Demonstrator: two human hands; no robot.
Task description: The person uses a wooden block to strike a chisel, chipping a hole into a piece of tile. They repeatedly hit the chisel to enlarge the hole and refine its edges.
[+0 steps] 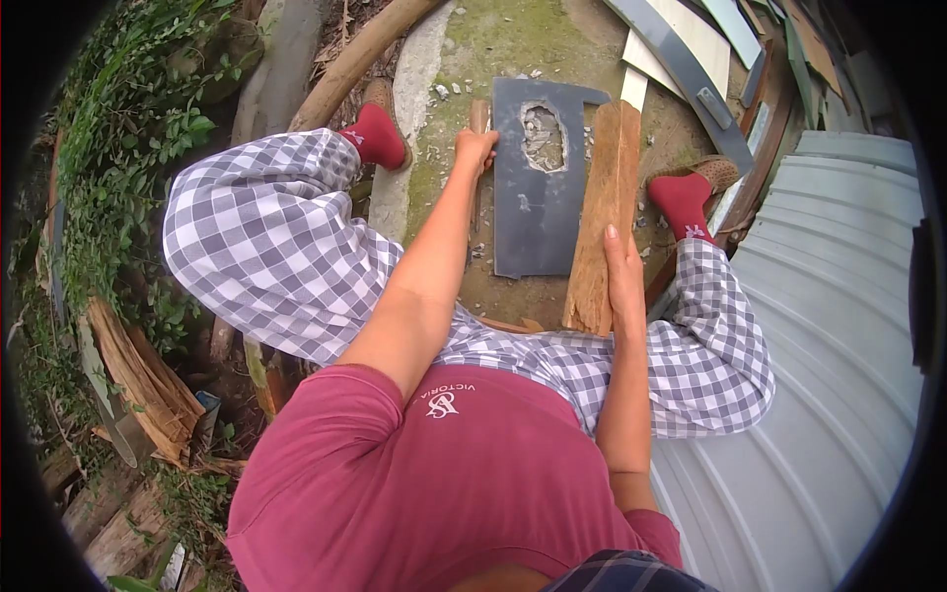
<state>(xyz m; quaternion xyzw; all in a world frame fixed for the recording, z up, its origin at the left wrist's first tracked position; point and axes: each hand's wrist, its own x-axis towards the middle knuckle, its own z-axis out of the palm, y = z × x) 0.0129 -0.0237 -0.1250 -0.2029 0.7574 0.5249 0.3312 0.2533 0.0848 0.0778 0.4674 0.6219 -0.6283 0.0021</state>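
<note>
My left hand [476, 150] is closed around a narrow wooden stick [478, 115], its fingertips right at the left edge of a dark grey board [528, 232]. That flat board lies on the ground before me, with a ragged hole near its top where pale, broken material shows. To its right is a long, rough plank [600, 212] of weathered brown wood, tilted and overlapping the board's edge in this view. My right hand [623, 266] grips the plank's right side near the lower end, thumb on top and the other fingers mostly hidden behind it.
Mossy concrete [513, 39] with scattered chips lies under the board. Loose boards and strips [691, 59] are piled at upper right. Ribbed metal sheeting [829, 296] fills the right side. Logs [360, 59], split wood [148, 385] and green plants [128, 148] are on the left.
</note>
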